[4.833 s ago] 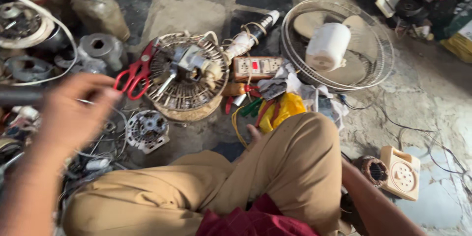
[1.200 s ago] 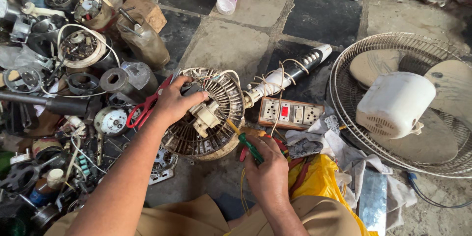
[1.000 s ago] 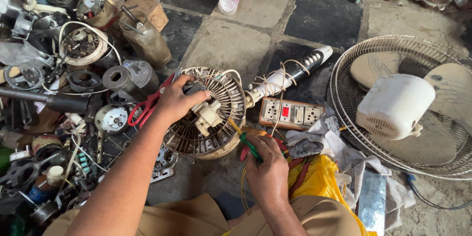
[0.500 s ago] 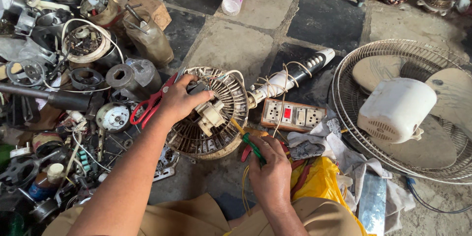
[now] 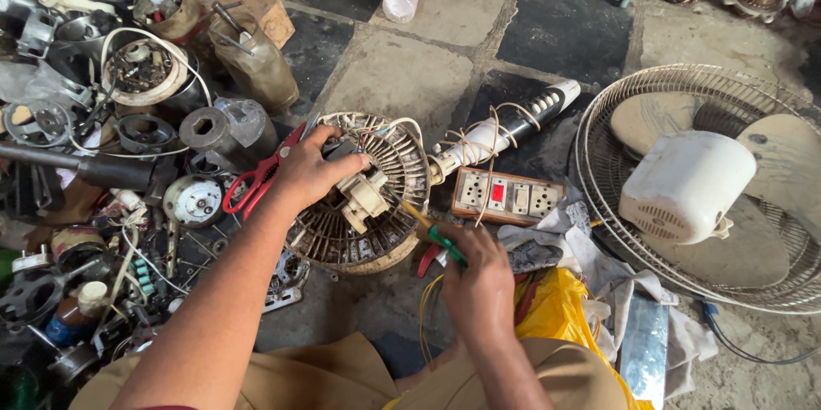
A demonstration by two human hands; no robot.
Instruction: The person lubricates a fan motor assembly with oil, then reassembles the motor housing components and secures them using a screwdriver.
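A round fan motor (image 5: 385,205) with dusty cooling fins and a cream centre part lies on the stone floor in front of me. My left hand (image 5: 310,172) rests on its upper left side, fingers curled over the wiring. My right hand (image 5: 481,275) grips a green-handled screwdriver (image 5: 438,235) whose tip points at the motor's right edge. Red-handled scissors (image 5: 256,176) lie just left of my left hand.
A brown socket board (image 5: 508,196) and a white-and-black tool (image 5: 510,129) lie right of the motor. A table fan in its wire guard (image 5: 706,196) lies at the right. Motor parts and coils (image 5: 137,76) crowd the left. A yellow bag (image 5: 558,307) lies by my knee.
The view has shifted slightly. Both hands stay on the motor and the screwdriver, with only small movements. Much earlier my left hand was raised off to the left, away from the motor.
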